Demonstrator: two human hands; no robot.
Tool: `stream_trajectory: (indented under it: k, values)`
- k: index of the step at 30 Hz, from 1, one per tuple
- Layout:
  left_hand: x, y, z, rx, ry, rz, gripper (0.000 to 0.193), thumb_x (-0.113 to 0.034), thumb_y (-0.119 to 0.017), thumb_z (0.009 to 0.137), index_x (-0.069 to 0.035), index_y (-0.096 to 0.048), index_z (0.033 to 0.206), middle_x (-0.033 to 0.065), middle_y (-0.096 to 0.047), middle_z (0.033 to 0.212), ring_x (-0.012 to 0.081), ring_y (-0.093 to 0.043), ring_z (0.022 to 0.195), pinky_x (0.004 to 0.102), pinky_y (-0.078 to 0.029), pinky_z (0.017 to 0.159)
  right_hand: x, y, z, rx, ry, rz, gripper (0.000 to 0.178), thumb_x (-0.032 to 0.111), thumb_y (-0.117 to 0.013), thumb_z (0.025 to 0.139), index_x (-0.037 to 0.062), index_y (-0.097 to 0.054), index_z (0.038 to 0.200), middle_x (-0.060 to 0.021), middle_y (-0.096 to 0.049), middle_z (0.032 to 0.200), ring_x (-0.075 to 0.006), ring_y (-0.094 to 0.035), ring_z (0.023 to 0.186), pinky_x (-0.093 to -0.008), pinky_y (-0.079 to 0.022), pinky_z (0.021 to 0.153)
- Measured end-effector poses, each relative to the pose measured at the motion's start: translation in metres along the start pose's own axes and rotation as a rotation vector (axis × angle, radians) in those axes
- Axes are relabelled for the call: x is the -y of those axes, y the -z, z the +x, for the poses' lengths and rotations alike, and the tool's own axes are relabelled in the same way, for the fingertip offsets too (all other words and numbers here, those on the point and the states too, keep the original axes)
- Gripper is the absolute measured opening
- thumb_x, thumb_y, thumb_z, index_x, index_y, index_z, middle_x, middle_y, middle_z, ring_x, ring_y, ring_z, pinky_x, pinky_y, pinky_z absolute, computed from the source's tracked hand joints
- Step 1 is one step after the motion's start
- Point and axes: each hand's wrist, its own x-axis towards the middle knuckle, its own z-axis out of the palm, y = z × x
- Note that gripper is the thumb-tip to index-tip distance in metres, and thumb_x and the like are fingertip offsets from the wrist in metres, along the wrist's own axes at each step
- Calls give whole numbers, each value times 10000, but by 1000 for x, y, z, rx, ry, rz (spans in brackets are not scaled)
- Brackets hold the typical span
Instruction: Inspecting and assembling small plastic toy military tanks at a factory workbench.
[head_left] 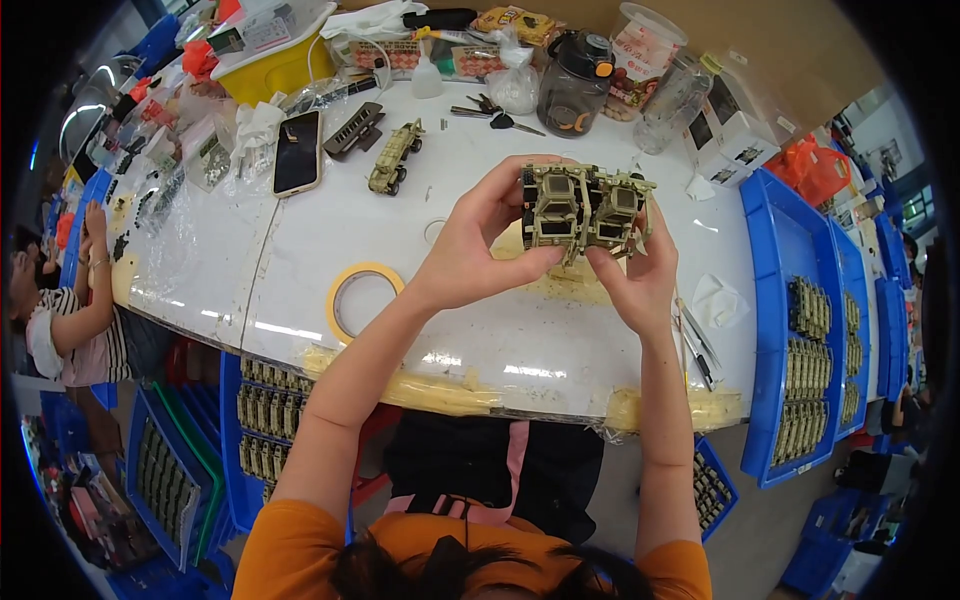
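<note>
Two tan toy military trucks are held side by side above the white table, their cabs and windows toward me. My left hand (468, 248) is closed around the left toy truck (555, 208), thumb along its lower edge. Around the right toy truck (616, 206) my right hand (645, 278) is closed, its thumb below the cab. The trucks touch or nearly touch; I cannot tell whether they are joined. Farther back on the table stands another tan toy truck (396, 157), beside a dark grey slotted part (354, 130).
A yellow tape roll (338, 292) lies left of my hands, a phone (298, 153) farther left. Thin tools (697, 345) lie at the right. Blue trays (765, 300) of toy trucks stand beyond the right edge. A dark jug (574, 85) and keys (500, 120) sit at the back.
</note>
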Motion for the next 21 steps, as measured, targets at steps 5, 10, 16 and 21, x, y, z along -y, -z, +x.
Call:
stream_trajectory:
  k: [5, 10, 16, 21]
  values:
    - [-1, 3, 0, 19, -16, 44, 613, 44, -630, 654, -30, -446, 1234, 79, -567, 1103, 158, -557, 945, 281, -436, 875, 2, 4, 0, 14, 13, -44, 458, -25, -645, 660, 8, -530, 1102, -109, -512, 1123, -213, -508, 970, -282, -427, 833]
    - [-3, 3, 0, 38, -13, 55, 618, 42, -629, 635, -34, -462, 1225, 74, -563, 1125, 162, -560, 950, 275, -434, 881, 1, 6, -3, -18, -56, 75, 465, -26, -659, 642, 7, -534, 1089, -108, -515, 1124, -218, -509, 992, -297, -430, 850]
    - [-2, 3, 1, 44, -51, 106, 621, 35, -629, 616, -40, -478, 1213, 70, -561, 1153, 163, -559, 955, 273, -431, 889, -1, 6, -4, 26, -31, 49, 496, -42, -677, 611, 16, -537, 1083, -108, -518, 1124, -226, -510, 1006, -310, -432, 870]
    - [-1, 6, 0, 72, -90, 154, 611, 27, -631, 605, -42, -495, 1197, 70, -565, 1159, 163, -557, 951, 271, -428, 886, -3, 5, -1, 45, 47, 55, 513, -53, -688, 590, 25, -542, 1076, -109, -525, 1122, -235, -516, 1011, -319, -434, 878]
